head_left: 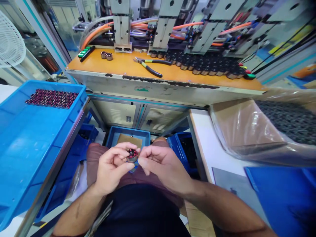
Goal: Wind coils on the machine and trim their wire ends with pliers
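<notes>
Between the thumb and fingers of my left hand is a small round motor stator, with red copper windings inside a dark metal ring. It is held above my lap, its open face tilted up toward me. My right hand is closed in a pinch at the stator's right edge. Whatever its fingertips grip, perhaps a fine wire end, is too small to make out. Below both hands a blue tray with a piece of cardboard sits between my knees.
On the orange bench lie cutting pliers, two stators and many dark-topped stators under the machine. A blue bin at left holds rows of stators. At right stands a plastic-lined carton of dark parts.
</notes>
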Available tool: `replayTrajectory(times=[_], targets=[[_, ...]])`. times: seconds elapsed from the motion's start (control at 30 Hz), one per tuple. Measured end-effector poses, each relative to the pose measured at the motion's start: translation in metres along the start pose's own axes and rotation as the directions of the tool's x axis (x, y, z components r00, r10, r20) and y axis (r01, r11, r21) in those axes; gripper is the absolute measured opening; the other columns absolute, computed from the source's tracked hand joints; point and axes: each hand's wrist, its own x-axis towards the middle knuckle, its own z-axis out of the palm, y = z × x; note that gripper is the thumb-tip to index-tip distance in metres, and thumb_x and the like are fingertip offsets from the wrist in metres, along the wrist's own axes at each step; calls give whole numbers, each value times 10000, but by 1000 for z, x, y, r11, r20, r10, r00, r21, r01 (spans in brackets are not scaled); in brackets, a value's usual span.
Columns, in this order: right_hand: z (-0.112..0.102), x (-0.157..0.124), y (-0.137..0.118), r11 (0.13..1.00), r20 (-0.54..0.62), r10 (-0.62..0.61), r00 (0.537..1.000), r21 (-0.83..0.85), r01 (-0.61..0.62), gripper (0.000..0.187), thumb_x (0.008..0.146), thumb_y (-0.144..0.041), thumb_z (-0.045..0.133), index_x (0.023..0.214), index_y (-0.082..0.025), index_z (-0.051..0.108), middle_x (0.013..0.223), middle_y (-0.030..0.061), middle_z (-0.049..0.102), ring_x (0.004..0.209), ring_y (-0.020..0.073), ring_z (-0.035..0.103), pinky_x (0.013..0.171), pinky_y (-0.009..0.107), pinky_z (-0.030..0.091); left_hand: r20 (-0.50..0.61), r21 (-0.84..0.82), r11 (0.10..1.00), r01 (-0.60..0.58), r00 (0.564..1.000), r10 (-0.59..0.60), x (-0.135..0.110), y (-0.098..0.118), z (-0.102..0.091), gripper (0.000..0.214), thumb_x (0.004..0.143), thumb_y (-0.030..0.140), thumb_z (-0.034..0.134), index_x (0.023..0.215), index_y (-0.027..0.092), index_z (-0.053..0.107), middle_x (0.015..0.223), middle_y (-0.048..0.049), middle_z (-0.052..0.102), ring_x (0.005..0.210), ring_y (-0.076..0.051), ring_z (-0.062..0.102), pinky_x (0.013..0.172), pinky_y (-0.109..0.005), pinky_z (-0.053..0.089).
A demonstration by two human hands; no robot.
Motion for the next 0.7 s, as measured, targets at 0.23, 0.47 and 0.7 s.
replayTrajectory(times=[0.23,0.47,0.7], targets=[[-4,7,18,975,92,63,994,208,-82,277,742,-361,797,788,-140,636,624,-21,588,511,72,490,517,200,367,43,-25,1000,-10,999,11,1,-4,-4,287,782,79,752,1010,247,703,1182,-37,735,1203,-233,636,1057,-398,494],[-2,13,31,966,207,-109,972,252,55,366,811,-460,736,959,-127,698,653,-1,587,502,81,509,521,220,412,43,-16,1000,17,999,-17,2,-3,-2,264,781,109,757,993,262,716,1199,-49,732,1216,-251,628,992,-418,542],[-3,17,29,848,-77,-521,850,-156,506,175,777,-215,734,927,-171,655,785,7,613,646,106,563,613,243,492,-352,68,986,150,929,-117,21,-11,-7,159,821,349,732,873,203,766,1093,-109,765,1047,-254,714,907,-417,566]])
